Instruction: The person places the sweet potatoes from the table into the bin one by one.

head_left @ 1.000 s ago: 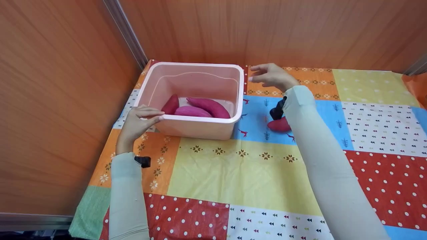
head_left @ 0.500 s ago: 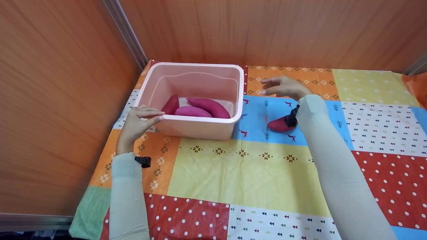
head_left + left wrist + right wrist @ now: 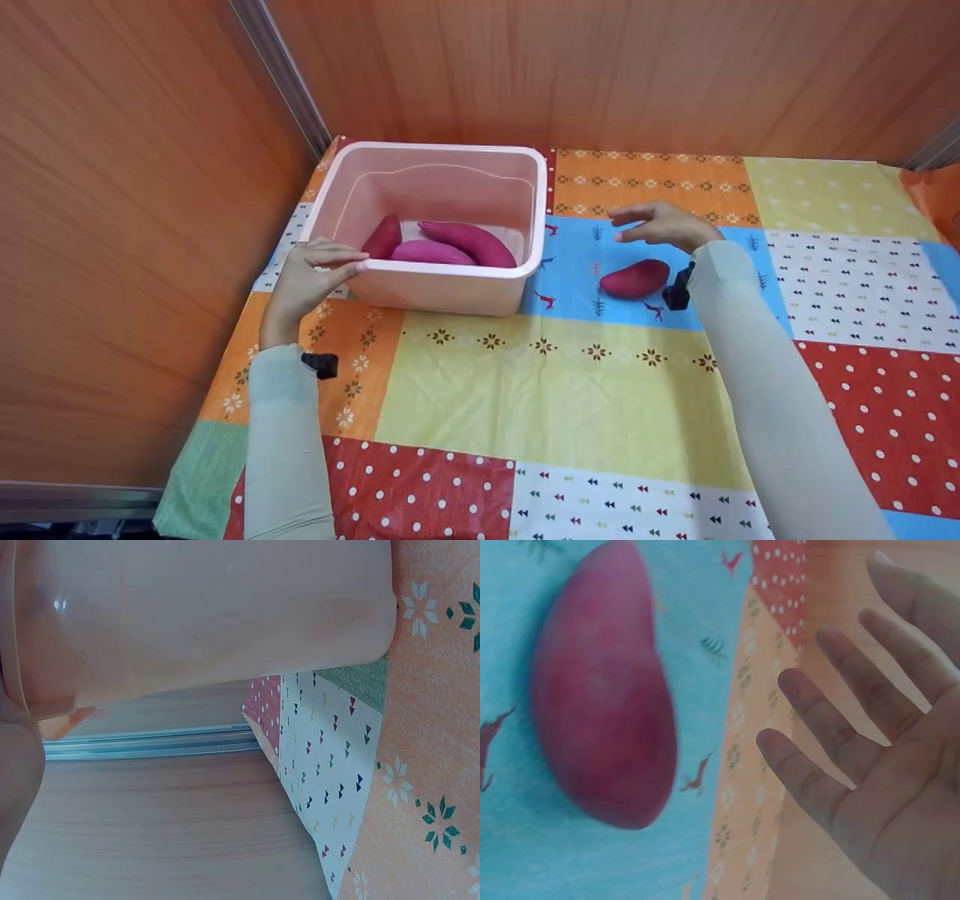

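Three sweet potatoes (image 3: pixel 442 246) — pink tub (image 3: pixel 450 289) | left hand (image 3: pixel 311 276) seemingly grips rim

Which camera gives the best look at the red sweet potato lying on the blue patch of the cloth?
The right wrist view: the red sweet potato fills the frame, untouched beside the open right hand. The head view shows it small. The left wrist view misses it.

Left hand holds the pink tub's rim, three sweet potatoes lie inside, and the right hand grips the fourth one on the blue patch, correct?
Not quite. In the right wrist view the right hand is open above the sweet potato, not touching it. The rest holds.
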`<act>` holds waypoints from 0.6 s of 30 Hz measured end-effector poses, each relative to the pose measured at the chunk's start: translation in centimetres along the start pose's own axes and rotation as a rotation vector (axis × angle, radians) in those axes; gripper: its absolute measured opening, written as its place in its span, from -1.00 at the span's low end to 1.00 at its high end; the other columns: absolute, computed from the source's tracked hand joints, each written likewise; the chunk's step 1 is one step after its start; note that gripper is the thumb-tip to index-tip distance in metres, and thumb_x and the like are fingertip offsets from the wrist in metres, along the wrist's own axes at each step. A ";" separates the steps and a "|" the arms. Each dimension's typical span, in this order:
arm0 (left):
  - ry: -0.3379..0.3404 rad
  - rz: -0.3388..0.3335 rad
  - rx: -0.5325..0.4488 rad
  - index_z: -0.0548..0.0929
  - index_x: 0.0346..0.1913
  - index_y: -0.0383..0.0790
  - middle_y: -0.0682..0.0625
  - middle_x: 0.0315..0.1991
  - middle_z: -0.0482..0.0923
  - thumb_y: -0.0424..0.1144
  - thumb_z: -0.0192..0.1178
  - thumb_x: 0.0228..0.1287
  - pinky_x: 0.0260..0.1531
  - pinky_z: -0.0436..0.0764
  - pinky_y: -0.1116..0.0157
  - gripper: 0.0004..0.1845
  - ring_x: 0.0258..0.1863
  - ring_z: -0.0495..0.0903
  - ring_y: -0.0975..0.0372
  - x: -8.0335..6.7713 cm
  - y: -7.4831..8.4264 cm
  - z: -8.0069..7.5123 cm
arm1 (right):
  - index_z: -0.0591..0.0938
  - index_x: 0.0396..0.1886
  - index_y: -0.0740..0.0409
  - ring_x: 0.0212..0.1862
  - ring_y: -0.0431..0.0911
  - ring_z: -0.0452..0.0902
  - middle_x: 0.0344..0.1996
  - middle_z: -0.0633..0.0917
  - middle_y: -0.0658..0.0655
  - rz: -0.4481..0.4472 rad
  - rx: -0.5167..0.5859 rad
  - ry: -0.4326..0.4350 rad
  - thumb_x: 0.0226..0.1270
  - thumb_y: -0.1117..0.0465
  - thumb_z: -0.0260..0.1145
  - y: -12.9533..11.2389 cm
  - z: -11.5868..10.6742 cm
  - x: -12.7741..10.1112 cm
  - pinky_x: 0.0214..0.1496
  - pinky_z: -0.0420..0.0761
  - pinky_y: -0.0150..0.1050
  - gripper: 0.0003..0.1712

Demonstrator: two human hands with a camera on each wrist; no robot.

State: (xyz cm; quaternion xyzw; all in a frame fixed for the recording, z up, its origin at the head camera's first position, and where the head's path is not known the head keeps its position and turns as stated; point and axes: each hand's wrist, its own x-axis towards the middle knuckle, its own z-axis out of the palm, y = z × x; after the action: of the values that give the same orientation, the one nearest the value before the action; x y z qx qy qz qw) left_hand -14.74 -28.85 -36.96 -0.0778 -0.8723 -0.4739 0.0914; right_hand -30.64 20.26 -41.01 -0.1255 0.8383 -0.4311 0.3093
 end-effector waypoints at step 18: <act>-0.018 -0.056 -0.003 0.73 -0.09 -0.37 -0.30 -0.06 0.62 -0.32 0.34 0.17 0.03 0.43 0.29 -0.74 -0.09 0.43 0.35 -0.1 0.3 -0.2 | 0.31 0.44 0.04 0.51 0.20 -0.10 0.50 0.17 0.16 0.063 -0.051 -0.014 0.20 -0.07 0.39 4.8 0.2 -0.8 0.42 0.04 0.29 -0.16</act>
State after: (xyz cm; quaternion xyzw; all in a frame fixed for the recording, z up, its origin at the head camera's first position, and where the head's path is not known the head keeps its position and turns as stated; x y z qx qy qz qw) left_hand -14.57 -28.82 -36.61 -0.0578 -0.8742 -0.4770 0.0700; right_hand -29.57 23.36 -44.56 -0.1101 0.8504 -0.3987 0.3251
